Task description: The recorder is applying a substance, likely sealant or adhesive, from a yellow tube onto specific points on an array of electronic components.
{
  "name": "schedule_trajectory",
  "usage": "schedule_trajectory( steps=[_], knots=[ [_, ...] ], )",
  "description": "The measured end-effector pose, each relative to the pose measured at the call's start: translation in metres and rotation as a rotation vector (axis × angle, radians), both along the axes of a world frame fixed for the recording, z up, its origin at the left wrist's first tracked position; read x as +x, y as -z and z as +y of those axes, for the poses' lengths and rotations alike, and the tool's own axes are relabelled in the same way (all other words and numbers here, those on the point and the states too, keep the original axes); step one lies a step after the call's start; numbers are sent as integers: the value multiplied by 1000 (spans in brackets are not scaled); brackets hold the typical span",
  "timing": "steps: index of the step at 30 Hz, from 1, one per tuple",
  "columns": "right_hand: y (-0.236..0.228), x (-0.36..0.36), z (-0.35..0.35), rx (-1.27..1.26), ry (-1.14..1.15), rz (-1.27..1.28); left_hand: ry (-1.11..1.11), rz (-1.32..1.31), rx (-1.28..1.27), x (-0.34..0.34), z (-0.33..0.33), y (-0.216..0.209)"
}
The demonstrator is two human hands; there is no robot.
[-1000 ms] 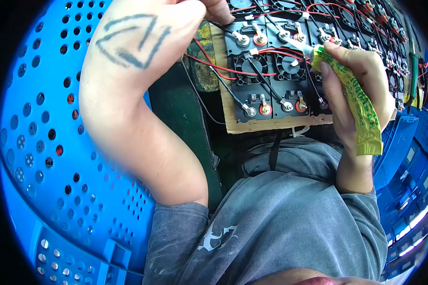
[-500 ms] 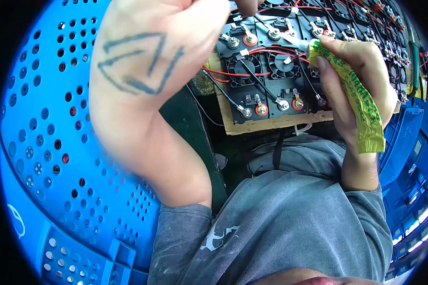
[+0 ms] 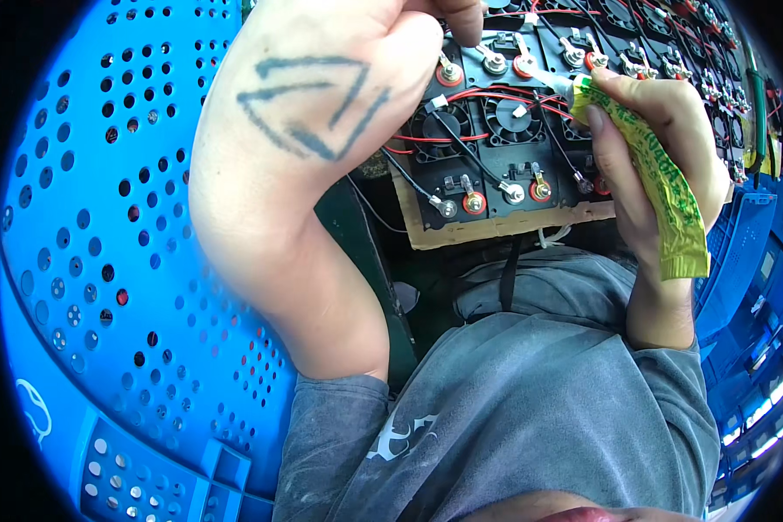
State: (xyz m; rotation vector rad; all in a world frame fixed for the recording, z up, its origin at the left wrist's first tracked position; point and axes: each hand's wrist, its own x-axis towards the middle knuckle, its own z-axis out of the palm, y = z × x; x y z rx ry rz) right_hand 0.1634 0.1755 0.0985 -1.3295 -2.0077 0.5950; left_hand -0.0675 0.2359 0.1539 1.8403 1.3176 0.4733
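My right hand (image 3: pixel 661 130) is closed around a soft yellow-green squeeze tube (image 3: pixel 652 165), thumb and index finger pinching it near its neck. The clear nozzle (image 3: pixel 555 82) points left, its tip beside a red-ringed screw terminal (image 3: pixel 525 66) on a black panel (image 3: pixel 487 157) of small fans. A plain silver screw terminal (image 3: pixel 494 63) sits just left of that one. My left hand (image 3: pixel 448 16) hangs over the panel's far left part, with a bent fingertip pointing down near these terminals. Most of its fingers are hidden or cut off by the upper edge.
Cardboard (image 3: pixel 496 228) lies under the panel. Red and black wires (image 3: pixel 487 94) run between the fans (image 3: pixel 513 120). A large perforated blue crate (image 3: pixel 148 261) stands on the left; blue bins (image 3: pixel 739 252) are on the right. A green-handled tool (image 3: pixel 757 122) lies at the far right.
The nozzle tip has shifted right, from near the plain silver terminal to beside the red-ringed one. My left forearm and hand have moved right, covering the leftmost terminal. The view has shifted slightly.
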Motion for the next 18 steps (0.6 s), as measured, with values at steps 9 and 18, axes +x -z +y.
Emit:
schedule_trajectory(
  steps=[9, 18],
  knots=[
    [-4, 2, -3, -85, 79, 70, -6, 16, 26, 3, -4, 0],
    [0, 4, -2, -66, 66, 102, -141, 32, -293, 9, 3, -9]
  ],
)
